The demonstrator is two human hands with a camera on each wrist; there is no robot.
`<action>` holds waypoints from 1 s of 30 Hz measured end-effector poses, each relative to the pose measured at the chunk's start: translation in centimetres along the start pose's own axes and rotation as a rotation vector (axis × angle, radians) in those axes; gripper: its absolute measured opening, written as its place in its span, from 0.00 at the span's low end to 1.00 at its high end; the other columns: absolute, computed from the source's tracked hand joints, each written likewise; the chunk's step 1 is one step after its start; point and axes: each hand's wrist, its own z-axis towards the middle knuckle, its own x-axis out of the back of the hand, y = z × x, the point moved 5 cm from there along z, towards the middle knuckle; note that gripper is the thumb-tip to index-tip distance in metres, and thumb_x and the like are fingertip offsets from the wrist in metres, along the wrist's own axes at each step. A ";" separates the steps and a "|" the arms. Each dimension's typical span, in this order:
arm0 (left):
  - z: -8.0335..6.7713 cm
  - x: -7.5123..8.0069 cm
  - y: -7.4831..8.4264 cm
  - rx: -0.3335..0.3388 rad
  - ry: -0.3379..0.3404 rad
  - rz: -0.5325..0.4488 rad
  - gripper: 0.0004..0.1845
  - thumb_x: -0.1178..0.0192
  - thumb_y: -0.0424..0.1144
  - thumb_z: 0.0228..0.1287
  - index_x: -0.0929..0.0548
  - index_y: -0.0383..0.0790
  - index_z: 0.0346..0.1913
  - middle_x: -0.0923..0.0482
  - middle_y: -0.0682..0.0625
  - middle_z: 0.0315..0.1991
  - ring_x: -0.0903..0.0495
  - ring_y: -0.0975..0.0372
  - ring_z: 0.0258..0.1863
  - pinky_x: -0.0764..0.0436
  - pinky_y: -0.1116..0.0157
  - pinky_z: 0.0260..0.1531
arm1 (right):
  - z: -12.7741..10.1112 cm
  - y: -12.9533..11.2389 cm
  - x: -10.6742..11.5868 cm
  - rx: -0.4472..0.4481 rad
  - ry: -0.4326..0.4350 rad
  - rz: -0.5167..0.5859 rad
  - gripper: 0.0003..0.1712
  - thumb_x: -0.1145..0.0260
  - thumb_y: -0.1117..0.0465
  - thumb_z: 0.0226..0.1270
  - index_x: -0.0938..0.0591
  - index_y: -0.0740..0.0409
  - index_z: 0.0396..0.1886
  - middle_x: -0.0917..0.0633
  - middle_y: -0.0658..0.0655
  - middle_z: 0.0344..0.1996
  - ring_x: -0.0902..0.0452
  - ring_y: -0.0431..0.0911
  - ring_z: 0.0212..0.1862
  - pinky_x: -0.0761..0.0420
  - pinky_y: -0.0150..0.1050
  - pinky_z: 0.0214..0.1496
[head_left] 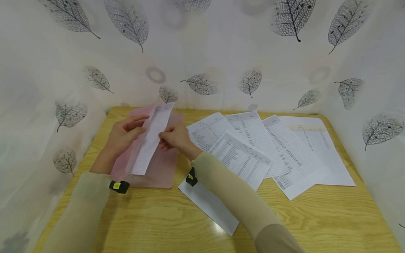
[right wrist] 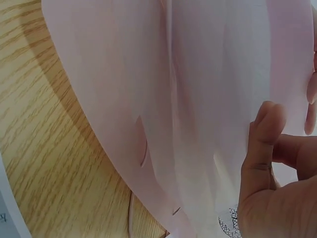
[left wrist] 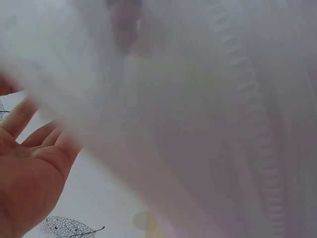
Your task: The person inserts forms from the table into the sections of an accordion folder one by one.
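A pink translucent folder [head_left: 162, 168] lies on the left of the wooden table [head_left: 316, 218], its front cover lifted. A white printed sheet [head_left: 152, 138] stands tilted up in the folder's opening. My left hand [head_left: 137, 126] pinches the lifted cover and the sheet's left edge between thumb and fingers. In the left wrist view the palm [left wrist: 29, 168] shows beside the blurred translucent cover [left wrist: 188, 124]. My right hand [head_left: 164, 138] pinches the sheet's right edge. In the right wrist view the thumb [right wrist: 265, 144] lies against the curved pink layers [right wrist: 198, 99], and the far side of the grip is hidden.
Several printed sheets [head_left: 253, 147] lie fanned over the middle and right of the table, one reaching under my right forearm [head_left: 227, 186]. Leaf-patterned white curtains [head_left: 202, 52] close in the back and both sides.
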 end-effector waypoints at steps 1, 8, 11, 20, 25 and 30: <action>0.0 0.0 0.0 0.001 0.001 -0.002 0.22 0.38 0.30 0.73 0.20 0.31 0.67 0.19 0.29 0.63 0.18 0.79 0.50 0.22 0.76 0.41 | 0.0 0.0 0.0 0.003 0.002 -0.007 0.08 0.33 0.67 0.71 0.15 0.68 0.32 0.15 0.56 0.16 0.18 0.41 0.16 0.15 0.35 0.23; 0.2 -0.1 -0.2 0.004 -0.004 -0.007 0.22 0.38 0.30 0.73 0.20 0.31 0.68 0.20 0.31 0.64 0.19 0.81 0.50 0.22 0.76 0.42 | 0.2 0.0 -0.1 -0.007 0.023 0.056 0.07 0.34 0.67 0.70 0.15 0.68 0.33 0.15 0.59 0.17 0.18 0.42 0.16 0.15 0.36 0.22; 0.2 -0.2 -0.3 0.001 -0.008 -0.007 0.22 0.38 0.30 0.73 0.20 0.31 0.68 0.20 0.30 0.65 0.20 0.81 0.51 0.22 0.77 0.42 | 0.2 0.1 -0.1 -0.021 0.021 0.067 0.07 0.34 0.68 0.71 0.15 0.70 0.35 0.12 0.65 0.21 0.16 0.43 0.18 0.13 0.38 0.25; 0.3 -0.3 -0.4 -0.007 -0.026 0.003 0.22 0.39 0.31 0.74 0.20 0.33 0.68 0.21 0.31 0.66 0.18 0.76 0.54 0.22 0.78 0.45 | 0.2 0.2 0.1 -0.005 0.058 0.007 0.08 0.32 0.66 0.70 0.14 0.69 0.34 0.12 0.62 0.23 0.17 0.43 0.19 0.12 0.41 0.27; 0.3 -0.4 -0.6 -0.028 -0.020 -0.009 0.21 0.39 0.30 0.73 0.19 0.32 0.67 0.21 0.28 0.64 0.17 0.75 0.55 0.21 0.78 0.46 | 0.4 0.5 0.0 -0.007 0.042 0.025 0.07 0.34 0.69 0.70 0.16 0.70 0.31 0.15 0.59 0.19 0.17 0.43 0.18 0.12 0.40 0.28; 0.3 -0.5 -0.4 -0.038 -0.015 -0.017 0.21 0.39 0.28 0.73 0.19 0.31 0.66 0.21 0.27 0.64 0.17 0.74 0.55 0.20 0.79 0.47 | 0.5 0.5 -0.1 0.000 0.051 0.018 0.08 0.35 0.70 0.70 0.15 0.72 0.32 0.17 0.57 0.17 0.18 0.42 0.17 0.12 0.39 0.26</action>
